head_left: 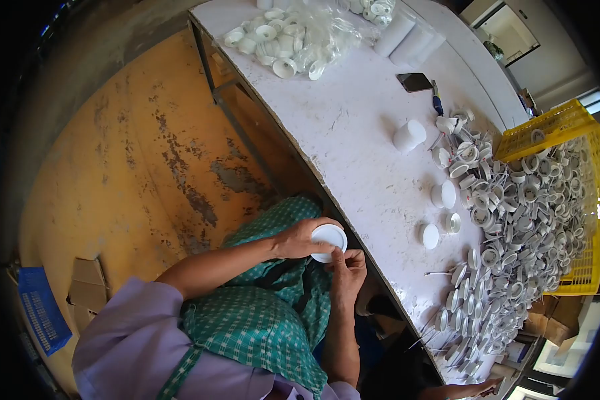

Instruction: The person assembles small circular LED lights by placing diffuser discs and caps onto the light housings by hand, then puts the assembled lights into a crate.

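My left hand (305, 240) is closed around a white round plastic piece with a raised rim (329, 237), its flat face turned up. My right hand (348, 270) pinches the same piece at its lower right edge, thumb against the rim. Both hands are above my lap, over a green checked apron (253, 323), just off the table's edge. On the table (353, 133) to the right stand a white cylinder (409, 136), two white round-faced pieces (444, 195) and a small open ring-shaped piece (452, 223). What lies beneath the held piece is hidden.
A large heap of white round fittings with wires (513, 220) spills from a tipped yellow crate (553, 133). A plastic bag of white cups (293, 37), white rolls (407, 39), a phone (415, 82) and a cutter (437, 99) lie farther up. Another person's hand (485, 387) shows at bottom right.
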Action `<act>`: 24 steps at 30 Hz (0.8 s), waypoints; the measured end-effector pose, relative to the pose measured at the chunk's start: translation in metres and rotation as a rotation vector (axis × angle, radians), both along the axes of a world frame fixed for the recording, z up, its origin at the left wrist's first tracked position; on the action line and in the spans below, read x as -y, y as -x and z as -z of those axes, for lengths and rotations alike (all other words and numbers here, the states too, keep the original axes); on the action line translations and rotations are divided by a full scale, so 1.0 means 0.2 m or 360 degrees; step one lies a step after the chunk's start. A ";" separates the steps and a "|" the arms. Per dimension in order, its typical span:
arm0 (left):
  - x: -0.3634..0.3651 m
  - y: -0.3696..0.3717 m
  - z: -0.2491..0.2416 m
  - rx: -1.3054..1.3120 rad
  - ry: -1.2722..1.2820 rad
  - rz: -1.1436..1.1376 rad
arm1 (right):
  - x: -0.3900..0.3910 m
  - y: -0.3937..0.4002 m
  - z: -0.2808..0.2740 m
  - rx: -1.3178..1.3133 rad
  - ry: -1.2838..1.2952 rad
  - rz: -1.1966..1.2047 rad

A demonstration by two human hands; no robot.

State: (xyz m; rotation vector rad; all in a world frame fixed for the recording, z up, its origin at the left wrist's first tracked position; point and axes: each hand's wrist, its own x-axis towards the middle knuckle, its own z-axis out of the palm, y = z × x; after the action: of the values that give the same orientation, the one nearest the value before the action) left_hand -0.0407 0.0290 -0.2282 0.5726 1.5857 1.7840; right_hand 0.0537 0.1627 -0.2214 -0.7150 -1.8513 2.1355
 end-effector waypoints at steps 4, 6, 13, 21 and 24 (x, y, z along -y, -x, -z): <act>0.23 -0.03 -0.04 -0.0234 0.0040 -0.0144 | 0.08 0.02 -0.07 -0.0033 0.0110 -0.0268; 0.43 -0.04 -0.03 -0.0227 -0.0024 -0.0418 | 0.07 0.02 -0.09 -0.0084 0.0048 -0.0275; 1.49 -0.28 0.17 0.0328 0.0252 -0.1530 | -0.04 0.08 -0.11 -0.0116 -0.0197 -0.0155; 2.20 -1.43 0.95 0.0940 0.1198 -0.2028 | 0.19 0.10 0.15 -0.0059 -0.0379 -0.0578; 2.21 -1.91 1.42 0.1463 0.1396 -0.2114 | 0.25 0.13 0.14 -0.0043 -0.0493 -0.0695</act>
State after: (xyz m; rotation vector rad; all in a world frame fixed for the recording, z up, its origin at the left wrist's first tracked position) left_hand 0.3410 -0.4136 -0.5128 -1.7833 1.7975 1.3470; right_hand 0.0271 0.1126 -0.2489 -0.2260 -2.4256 1.9911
